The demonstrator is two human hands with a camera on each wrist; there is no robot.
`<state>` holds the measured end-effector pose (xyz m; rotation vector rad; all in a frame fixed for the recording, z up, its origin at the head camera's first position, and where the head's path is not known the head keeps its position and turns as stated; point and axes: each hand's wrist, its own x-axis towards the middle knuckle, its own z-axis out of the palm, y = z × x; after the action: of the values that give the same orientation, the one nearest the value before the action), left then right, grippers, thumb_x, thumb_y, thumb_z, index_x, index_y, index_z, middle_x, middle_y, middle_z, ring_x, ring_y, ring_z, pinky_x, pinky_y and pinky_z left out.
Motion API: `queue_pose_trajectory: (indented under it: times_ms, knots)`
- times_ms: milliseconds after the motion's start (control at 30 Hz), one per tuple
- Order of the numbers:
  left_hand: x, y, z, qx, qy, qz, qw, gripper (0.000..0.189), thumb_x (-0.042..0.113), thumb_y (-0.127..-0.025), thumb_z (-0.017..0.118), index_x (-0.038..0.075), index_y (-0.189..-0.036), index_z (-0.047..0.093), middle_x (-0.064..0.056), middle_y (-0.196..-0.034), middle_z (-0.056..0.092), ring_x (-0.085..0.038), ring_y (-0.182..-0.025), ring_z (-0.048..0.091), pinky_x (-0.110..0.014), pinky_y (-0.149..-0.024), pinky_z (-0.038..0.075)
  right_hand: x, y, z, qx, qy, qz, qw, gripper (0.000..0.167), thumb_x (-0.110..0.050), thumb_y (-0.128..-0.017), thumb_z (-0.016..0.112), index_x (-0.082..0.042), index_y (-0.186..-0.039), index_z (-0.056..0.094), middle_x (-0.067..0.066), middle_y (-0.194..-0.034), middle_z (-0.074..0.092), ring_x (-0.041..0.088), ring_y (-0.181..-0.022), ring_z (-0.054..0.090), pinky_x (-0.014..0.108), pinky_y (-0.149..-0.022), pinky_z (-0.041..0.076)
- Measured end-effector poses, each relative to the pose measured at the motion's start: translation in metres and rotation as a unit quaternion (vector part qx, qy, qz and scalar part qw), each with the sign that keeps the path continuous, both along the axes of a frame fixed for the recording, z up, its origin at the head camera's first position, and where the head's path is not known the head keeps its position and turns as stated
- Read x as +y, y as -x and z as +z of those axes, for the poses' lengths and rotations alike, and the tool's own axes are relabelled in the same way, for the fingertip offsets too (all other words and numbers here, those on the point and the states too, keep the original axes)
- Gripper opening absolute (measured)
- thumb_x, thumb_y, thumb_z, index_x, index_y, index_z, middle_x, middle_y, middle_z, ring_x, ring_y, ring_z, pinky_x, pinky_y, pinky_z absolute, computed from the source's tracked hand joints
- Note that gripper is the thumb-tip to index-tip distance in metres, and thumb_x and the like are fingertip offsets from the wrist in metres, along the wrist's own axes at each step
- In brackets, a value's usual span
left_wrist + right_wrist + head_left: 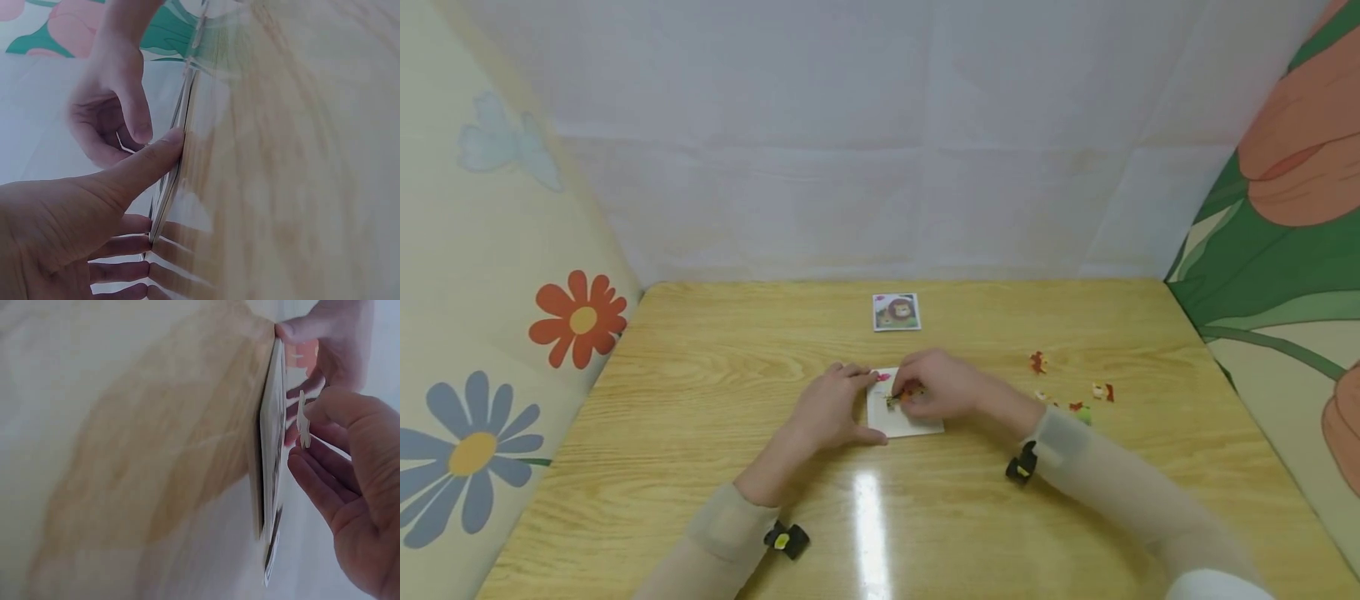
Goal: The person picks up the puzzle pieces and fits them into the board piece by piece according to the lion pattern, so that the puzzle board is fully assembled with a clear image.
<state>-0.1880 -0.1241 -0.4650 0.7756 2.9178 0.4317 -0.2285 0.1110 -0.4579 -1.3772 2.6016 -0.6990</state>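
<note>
A thin white square puzzle board [917,427] lies flat on the table, with a pink patch [883,377] at its upper left corner. My left hand [831,408] holds the board at its left side, thumb at the near edge and fingers at the far corner. In the left wrist view, the left thumb [153,153] rests on the board's edge. My right hand [936,386] is over the board and pinches a small flat puzzle piece [304,420] between thumb and fingers. The piece stands just off the board in the right wrist view; its picture side is mostly hidden.
Behind the board lies a square picture card [896,312] with a lion drawing. Several loose puzzle pieces lie right of the right forearm, among them a reddish piece [1038,362] and a red-and-white one [1103,392]. A white cloth [880,167] hangs behind the wooden table [715,342].
</note>
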Motion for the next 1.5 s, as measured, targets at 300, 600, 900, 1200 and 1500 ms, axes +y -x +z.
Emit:
queue_pose_trajectory:
  times_ms: [300,600,900,1200,1500]
  knots:
    - [-0.001,-0.001,0.000,0.010,-0.007,-0.005,0.9999,0.099,0.061,-0.069,0.095,0.003,-0.144,0.065,-0.018,-0.145,0.066,-0.039,-0.133,0.059,-0.053,-0.109,0.055,-0.017,-0.004,-0.006,0.042,-0.011,0.015,0.9989,0.015,-0.010,-0.088,0.075,-0.007,-0.102,0.081,0.006,-0.100,0.078,0.017,-0.093,0.072,0.026,-0.087,0.062]
    - [-0.002,-0.001,0.000,0.018,-0.009,-0.008,0.9998,0.099,0.061,-0.069,0.095,0.002,-0.143,0.066,-0.019,-0.144,0.067,-0.040,-0.133,0.060,-0.053,-0.109,0.056,-0.023,-0.009,-0.003,0.054,-0.030,0.006,0.9981,0.018,-0.010,-0.089,0.076,-0.005,-0.105,0.082,0.008,-0.103,0.079,0.019,-0.097,0.074,0.028,-0.092,0.062]
    - [-0.002,-0.001,0.000,0.020,-0.008,-0.012,0.9997,0.099,0.061,-0.069,0.095,0.002,-0.143,0.066,-0.019,-0.144,0.067,-0.041,-0.133,0.060,-0.054,-0.110,0.055,-0.026,-0.011,-0.005,0.064,-0.039,-0.009,0.9972,0.017,-0.010,-0.090,0.076,-0.006,-0.105,0.082,0.008,-0.105,0.078,0.019,-0.098,0.072,0.028,-0.091,0.061]
    - [-0.001,-0.001,0.001,0.021,-0.008,-0.012,0.9997,0.098,0.060,-0.069,0.095,0.003,-0.143,0.066,-0.019,-0.144,0.067,-0.039,-0.132,0.061,-0.053,-0.108,0.056,-0.029,-0.015,-0.003,0.066,-0.050,-0.023,0.9963,0.017,-0.008,-0.088,0.077,-0.007,-0.103,0.082,0.006,-0.102,0.079,0.019,-0.097,0.071,0.029,-0.091,0.061]
    - [-0.001,-0.001,0.000,0.021,-0.003,-0.010,0.9997,0.098,0.061,-0.069,0.095,0.003,-0.142,0.066,-0.018,-0.143,0.067,-0.039,-0.131,0.061,-0.052,-0.108,0.056,-0.031,-0.018,-0.003,0.060,-0.061,-0.039,0.9956,0.019,-0.008,-0.087,0.075,-0.007,-0.104,0.083,0.006,-0.102,0.079,0.020,-0.100,0.071,0.031,-0.095,0.061]
